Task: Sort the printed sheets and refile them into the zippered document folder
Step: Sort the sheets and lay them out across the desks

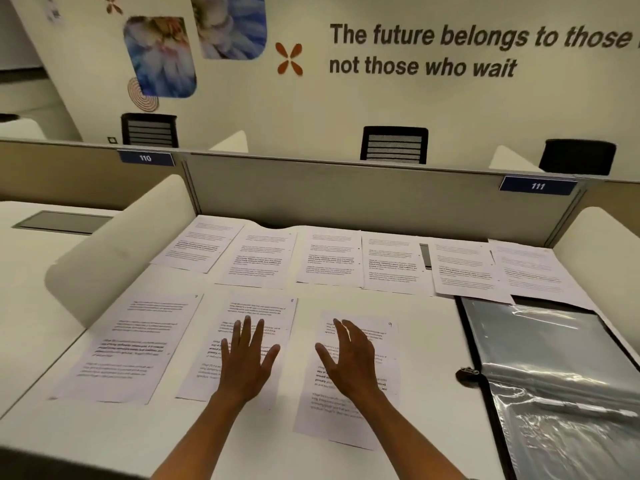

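Nine printed sheets (329,259) lie on the white desk (415,341) in two rows, long axes running away from the person. The left hand (247,358), fingers spread, is over the middle near sheet (242,341); the right hand (349,358), relaxed and holding nothing, is over the sheet marked 9 (349,407). The open folder (554,375) lies to the right.

Matt white paper sheets (258,258) are being shown on a smooth desk (415,341); glossy, crinkled plastic sleeves (554,368) are gleaming right.
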A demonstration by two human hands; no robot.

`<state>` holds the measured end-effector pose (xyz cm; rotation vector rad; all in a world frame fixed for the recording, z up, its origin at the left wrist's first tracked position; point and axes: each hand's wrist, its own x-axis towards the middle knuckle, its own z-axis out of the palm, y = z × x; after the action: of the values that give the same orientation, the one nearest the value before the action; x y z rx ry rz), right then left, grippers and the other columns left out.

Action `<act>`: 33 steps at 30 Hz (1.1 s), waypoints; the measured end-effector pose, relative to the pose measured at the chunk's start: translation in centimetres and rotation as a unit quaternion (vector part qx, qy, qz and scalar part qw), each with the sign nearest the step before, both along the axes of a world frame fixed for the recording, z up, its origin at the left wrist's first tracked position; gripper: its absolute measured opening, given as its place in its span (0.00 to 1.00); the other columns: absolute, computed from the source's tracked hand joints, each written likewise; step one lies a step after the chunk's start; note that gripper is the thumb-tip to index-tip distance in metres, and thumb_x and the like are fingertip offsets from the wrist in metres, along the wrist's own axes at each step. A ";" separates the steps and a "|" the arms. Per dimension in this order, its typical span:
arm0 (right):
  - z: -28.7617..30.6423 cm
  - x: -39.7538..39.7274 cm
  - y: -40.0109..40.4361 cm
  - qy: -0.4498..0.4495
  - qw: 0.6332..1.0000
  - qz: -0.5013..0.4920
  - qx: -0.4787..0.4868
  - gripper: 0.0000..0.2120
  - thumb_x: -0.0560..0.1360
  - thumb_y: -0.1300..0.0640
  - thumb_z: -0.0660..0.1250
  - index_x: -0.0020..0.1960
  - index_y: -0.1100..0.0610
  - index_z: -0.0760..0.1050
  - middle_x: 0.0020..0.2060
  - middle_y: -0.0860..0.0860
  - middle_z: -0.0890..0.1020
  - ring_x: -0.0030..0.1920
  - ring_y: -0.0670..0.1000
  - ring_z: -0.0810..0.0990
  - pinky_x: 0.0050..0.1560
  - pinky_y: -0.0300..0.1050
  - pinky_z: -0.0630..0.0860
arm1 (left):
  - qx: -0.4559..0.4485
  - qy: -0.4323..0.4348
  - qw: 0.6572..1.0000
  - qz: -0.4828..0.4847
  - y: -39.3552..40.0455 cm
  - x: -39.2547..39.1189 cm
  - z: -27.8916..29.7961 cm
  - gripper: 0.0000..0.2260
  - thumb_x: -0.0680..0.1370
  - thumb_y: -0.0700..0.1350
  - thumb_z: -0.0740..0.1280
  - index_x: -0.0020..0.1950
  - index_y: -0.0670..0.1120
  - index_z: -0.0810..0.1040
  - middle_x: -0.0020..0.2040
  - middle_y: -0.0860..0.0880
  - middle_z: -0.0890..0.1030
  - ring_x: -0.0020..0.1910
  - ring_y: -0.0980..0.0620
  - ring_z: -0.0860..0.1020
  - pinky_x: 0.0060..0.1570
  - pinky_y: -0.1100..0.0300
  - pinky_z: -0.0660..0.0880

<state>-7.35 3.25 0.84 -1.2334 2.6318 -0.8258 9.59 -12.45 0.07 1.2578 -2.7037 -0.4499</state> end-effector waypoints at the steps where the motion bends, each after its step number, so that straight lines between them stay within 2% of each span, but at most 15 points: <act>1: -0.1 -0.1 -0.4 -0.003 1.000 0.003 0.000 0.45 0.70 0.24 0.42 0.78 0.49 0.57 0.77 0.50 0.62 0.77 0.51 0.58 0.76 0.50 0.52 | -0.001 0.004 1.000 0.006 -0.4 0.1 0.1 0.51 0.63 0.77 0.24 0.78 0.49 0.38 0.77 0.51 0.34 0.76 0.51 0.32 0.74 0.44 0.35; 7: -1.5 -0.2 -1.6 -0.022 1.000 0.008 0.010 0.48 0.67 0.23 0.36 0.78 0.48 0.57 0.77 0.49 0.60 0.77 0.50 0.56 0.76 0.50 0.51 | 0.007 0.009 1.000 0.006 -2.3 0.1 -0.8 0.49 0.65 0.77 0.26 0.79 0.49 0.40 0.78 0.50 0.35 0.77 0.50 0.33 0.74 0.44 0.35; 9: -1.8 -0.4 -2.0 -0.019 1.000 -0.002 0.014 0.47 0.69 0.22 0.39 0.78 0.49 0.58 0.77 0.50 0.61 0.77 0.51 0.57 0.76 0.50 0.51 | 0.009 0.015 1.000 -0.007 -3.0 -0.4 -1.0 0.49 0.66 0.77 0.27 0.80 0.49 0.42 0.78 0.50 0.36 0.77 0.50 0.33 0.73 0.45 0.34; 11: -2.0 -0.5 -2.3 -0.012 1.000 -0.023 0.015 0.43 0.71 0.26 0.44 0.78 0.50 0.60 0.76 0.51 0.63 0.77 0.52 0.59 0.75 0.51 0.53 | 0.017 0.014 0.999 -0.033 -3.5 -1.3 -1.2 0.50 0.66 0.77 0.27 0.80 0.49 0.42 0.79 0.50 0.37 0.77 0.50 0.34 0.73 0.46 0.34; 14: -1.7 -0.7 -2.1 -0.010 0.998 -0.060 0.015 0.41 0.72 0.28 0.46 0.77 0.51 0.60 0.76 0.51 0.64 0.76 0.52 0.60 0.75 0.52 0.54 | 0.018 0.014 0.997 -0.072 -4.3 -3.6 -0.9 0.51 0.64 0.77 0.25 0.80 0.49 0.41 0.78 0.51 0.35 0.76 0.52 0.32 0.74 0.46 0.34; 22: -1.0 -1.6 1.6 -0.003 0.981 -0.194 0.012 0.46 0.70 0.24 0.38 0.78 0.51 0.59 0.76 0.52 0.63 0.76 0.52 0.60 0.75 0.50 0.54 | 0.052 0.047 0.972 -0.224 -3.3 -11.2 -0.1 0.51 0.65 0.78 0.28 0.81 0.51 0.45 0.79 0.50 0.37 0.77 0.51 0.34 0.75 0.46 0.36; 24: -0.9 -1.8 3.5 -0.001 0.973 -0.228 0.021 0.45 0.71 0.25 0.39 0.78 0.51 0.59 0.76 0.52 0.63 0.76 0.52 0.60 0.74 0.51 0.55 | 0.067 0.046 0.960 -0.267 -2.0 -12.9 -0.1 0.47 0.68 0.77 0.33 0.81 0.51 0.45 0.80 0.50 0.38 0.78 0.51 0.35 0.75 0.47 0.36; 27: -0.9 -1.7 7.1 0.009 0.956 -0.291 0.032 0.44 0.73 0.26 0.40 0.77 0.52 0.61 0.75 0.54 0.64 0.75 0.53 0.62 0.74 0.53 0.58 | 0.082 0.036 0.937 -0.337 1.3 -15.4 -0.2 0.37 0.76 0.69 0.44 0.81 0.51 0.46 0.81 0.49 0.40 0.78 0.51 0.36 0.75 0.46 0.37; 33: -1.2 -2.6 14.6 0.021 0.920 -0.390 0.041 0.36 0.76 0.30 0.51 0.75 0.52 0.64 0.72 0.54 0.69 0.73 0.56 0.66 0.70 0.59 0.64 | 0.103 0.021 0.903 -0.416 8.1 -19.4 -0.3 0.32 0.81 0.62 0.51 0.81 0.51 0.46 0.81 0.49 0.40 0.79 0.50 0.36 0.75 0.46 0.37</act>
<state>-9.96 17.83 -0.35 -0.1266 3.1577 -0.7465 -9.78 -4.39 -0.21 0.0238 -3.0885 -0.8364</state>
